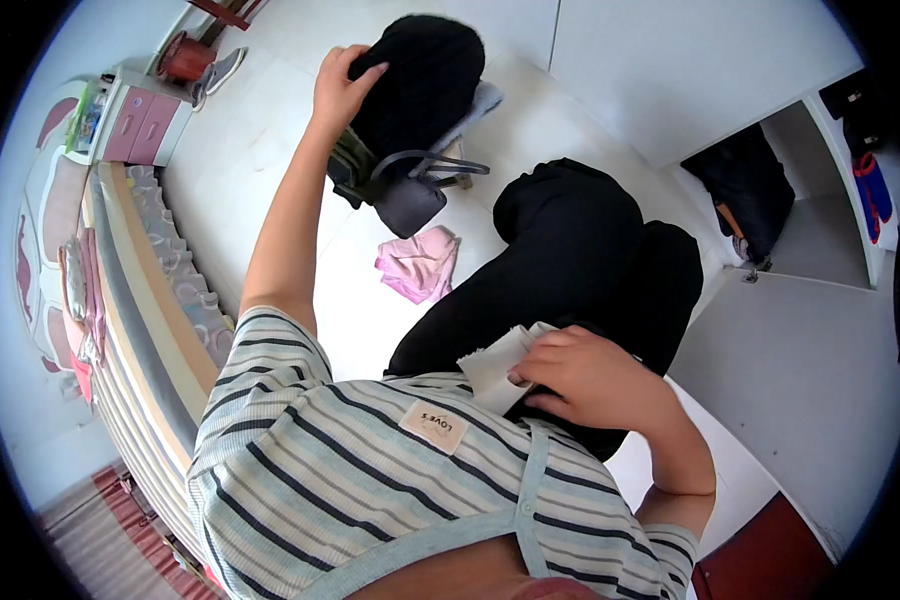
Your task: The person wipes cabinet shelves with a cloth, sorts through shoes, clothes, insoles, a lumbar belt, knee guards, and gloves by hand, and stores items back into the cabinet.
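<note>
My left hand (350,85) reaches forward and grips the near edge of a rounded black fuzzy item (425,80), whose exact kind I cannot tell. Just below it are a dark grey bag (410,205) with a loop handle and a dark green item (352,165). A bluish-grey cloth (478,108) pokes out beside the black item. Close to my waist, my right hand (580,375) is closed on a crumpled white sheet (495,368), paper or thin cloth. A folded pink cloth (420,265) lies on the floor between my arm and my bent legs.
On the right, an open white cabinet (820,235) holds a black bag (745,190), and its door (760,350) is swung out. A bed (155,310) runs along the left. Farther off are a pink-fronted nightstand (140,125), grey shoes (218,75) and a red bucket (185,58).
</note>
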Available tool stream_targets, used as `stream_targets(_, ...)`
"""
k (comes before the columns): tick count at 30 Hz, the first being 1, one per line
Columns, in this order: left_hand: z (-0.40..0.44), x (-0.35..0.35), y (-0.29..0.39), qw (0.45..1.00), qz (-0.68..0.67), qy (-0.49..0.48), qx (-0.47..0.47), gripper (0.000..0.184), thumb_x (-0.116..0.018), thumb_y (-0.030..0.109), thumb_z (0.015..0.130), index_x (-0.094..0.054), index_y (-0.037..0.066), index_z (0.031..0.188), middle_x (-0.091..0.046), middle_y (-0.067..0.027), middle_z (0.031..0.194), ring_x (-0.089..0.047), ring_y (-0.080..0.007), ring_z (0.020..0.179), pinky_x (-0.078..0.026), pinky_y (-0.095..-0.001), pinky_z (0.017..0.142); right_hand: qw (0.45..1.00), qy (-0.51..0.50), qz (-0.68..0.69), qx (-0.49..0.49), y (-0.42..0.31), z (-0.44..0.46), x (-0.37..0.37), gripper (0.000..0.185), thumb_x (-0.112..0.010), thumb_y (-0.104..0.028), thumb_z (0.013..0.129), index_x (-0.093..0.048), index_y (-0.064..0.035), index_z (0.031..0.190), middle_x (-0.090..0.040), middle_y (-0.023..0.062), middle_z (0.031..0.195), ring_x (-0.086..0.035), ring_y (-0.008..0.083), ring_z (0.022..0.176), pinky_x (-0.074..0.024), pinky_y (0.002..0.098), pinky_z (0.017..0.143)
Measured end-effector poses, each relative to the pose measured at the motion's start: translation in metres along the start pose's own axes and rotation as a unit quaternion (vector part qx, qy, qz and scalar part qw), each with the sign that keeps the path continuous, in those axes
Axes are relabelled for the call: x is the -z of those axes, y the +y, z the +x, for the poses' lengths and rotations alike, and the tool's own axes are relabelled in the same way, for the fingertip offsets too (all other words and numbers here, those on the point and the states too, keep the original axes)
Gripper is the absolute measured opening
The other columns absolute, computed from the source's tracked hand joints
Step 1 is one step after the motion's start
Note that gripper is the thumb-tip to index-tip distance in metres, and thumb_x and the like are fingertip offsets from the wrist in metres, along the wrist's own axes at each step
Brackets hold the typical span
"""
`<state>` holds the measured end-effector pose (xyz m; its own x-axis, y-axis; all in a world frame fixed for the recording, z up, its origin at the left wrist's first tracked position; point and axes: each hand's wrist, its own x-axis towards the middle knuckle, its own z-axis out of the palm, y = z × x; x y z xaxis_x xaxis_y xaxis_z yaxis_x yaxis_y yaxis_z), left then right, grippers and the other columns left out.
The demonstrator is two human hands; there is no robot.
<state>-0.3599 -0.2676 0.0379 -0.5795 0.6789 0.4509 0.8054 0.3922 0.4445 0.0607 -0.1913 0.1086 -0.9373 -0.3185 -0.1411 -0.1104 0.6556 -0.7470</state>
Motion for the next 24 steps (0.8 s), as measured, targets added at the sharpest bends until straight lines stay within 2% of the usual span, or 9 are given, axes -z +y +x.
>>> stream_targets(5, -0.012, 0.032, 0.094, 0.970, -0.220, -0.007, -0.102, 0.026, -0.070, 0.013, 0.073, -0.060, 0.002, 0.094, -0.054, -0.0064, 0.085, -0.054, -0.0182, 0.081, -0.042, -0.0262, 0.073, 0.973, 0.182, 0.139, -0.034, 0.020, -0.019, 0.033, 0.055, -0.073, -0.024, 0.070, -0.053, -0.0080, 0.120, -0.055, 0.0119, 0.118, -0.051, 0.0267, 0.111, -0.0378, 0.0355, 0.096)
stream_targets(9, -0.041, 0.047, 0.179, 0.886, -0.428, -0.173, -0.030, 0.031, -0.071, 0.008, 0.072, -0.057, 0.004, 0.099, -0.054, -0.0033, 0.099, -0.052, -0.0135, 0.097, -0.040, -0.0262, 0.087, 0.795, 0.573, 0.174, -0.095, 0.042, -0.018, 0.048, 0.115, -0.079, -0.053, 0.056, -0.017, -0.0060, 0.140, -0.027, 0.0180, 0.140, -0.033, 0.0329, 0.127, -0.0309, 0.0465, 0.102)
stream_targets(10, -0.050, 0.042, 0.198, 0.882, -0.423, -0.181, -0.099, 0.034, -0.073, 0.009, 0.071, -0.057, 0.004, 0.101, -0.055, -0.0046, 0.102, -0.052, -0.0151, 0.098, -0.040, -0.0281, 0.087, 0.794, 0.584, 0.154, -0.072, 0.044, -0.021, 0.055, 0.112, -0.072, -0.055, 0.064, -0.008, -0.0074, 0.142, -0.021, 0.0173, 0.144, -0.031, 0.0329, 0.128, -0.0274, 0.0486, 0.103)
stream_targets(13, -0.083, 0.007, 0.240, 0.761, -0.559, -0.272, -0.186, 0.042, -0.074, 0.015, 0.073, -0.054, 0.001, 0.107, -0.054, -0.0104, 0.098, -0.053, -0.0208, 0.095, -0.041, -0.0298, 0.082, 0.764, 0.618, 0.113, -0.149, 0.068, -0.073, 0.028, 0.092, -0.075, -0.037, 0.067, -0.026, -0.0009, 0.135, -0.038, 0.0143, 0.132, -0.041, 0.0275, 0.120, -0.0330, 0.0416, 0.101)
stream_targets(17, -0.095, 0.005, 0.223, 0.660, -0.625, -0.412, -0.053, 0.033, -0.065, 0.023, 0.082, -0.056, 0.004, 0.106, -0.059, -0.0068, 0.097, -0.056, -0.0137, 0.090, -0.045, -0.0275, 0.079, 0.701, 0.654, 0.221, -0.182, 0.042, -0.109, 0.004, 0.069, -0.069, -0.015, 0.071, -0.038, 0.0032, 0.130, -0.046, 0.0148, 0.128, -0.047, 0.0255, 0.114, -0.0379, 0.0378, 0.097)
stream_targets(19, -0.089, 0.008, 0.188, 0.761, -0.590, -0.268, 0.043, 0.036, -0.065, 0.027, 0.081, -0.055, 0.006, 0.109, -0.058, -0.0066, 0.104, -0.056, -0.0160, 0.094, -0.045, -0.0299, 0.082, 0.776, 0.522, 0.226, -0.271, 0.034, -0.127, 0.015, 0.066, -0.068, -0.019, 0.075, -0.039, 0.0035, 0.129, -0.045, 0.0176, 0.129, -0.044, 0.0263, 0.119, -0.0342, 0.0370, 0.100)
stream_targets(20, -0.089, -0.002, 0.155, 0.954, -0.274, -0.107, -0.056, 0.046, -0.069, 0.030, 0.077, -0.052, 0.006, 0.113, -0.054, -0.0090, 0.110, -0.054, -0.0214, 0.100, -0.044, -0.0323, 0.084, 0.821, 0.434, 0.086, -0.362, 0.026, -0.112, 0.022, 0.066, -0.067, -0.022, 0.076, -0.038, 0.0030, 0.130, -0.043, 0.0182, 0.131, -0.041, 0.0271, 0.121, -0.0315, 0.0365, 0.101)
stream_targets(22, -0.075, -0.007, 0.087, 0.992, -0.116, -0.036, -0.040, 0.060, -0.072, 0.034, 0.070, -0.049, 0.004, 0.116, -0.050, -0.0137, 0.115, -0.047, -0.0293, 0.111, -0.040, -0.0341, 0.092, 0.844, 0.281, -0.203, -0.409, 0.025, -0.071, 0.021, 0.067, -0.066, -0.038, 0.076, -0.043, 0.0009, 0.126, -0.035, 0.0174, 0.137, -0.038, 0.0328, 0.124, -0.0311, 0.0401, 0.102)
stream_targets(24, -0.068, -0.014, 0.021, 0.990, 0.091, -0.007, -0.108, 0.078, -0.075, 0.041, 0.062, -0.044, 0.006, 0.125, -0.043, -0.0198, 0.127, -0.040, -0.0356, 0.118, -0.034, -0.0427, 0.098, 0.856, 0.342, -0.192, -0.337, 0.021, -0.055, 0.025, 0.065, -0.065, -0.036, 0.078, -0.042, -0.0030, 0.129, -0.033, 0.0125, 0.139, -0.035, 0.0318, 0.126, -0.0292, 0.0418, 0.104)
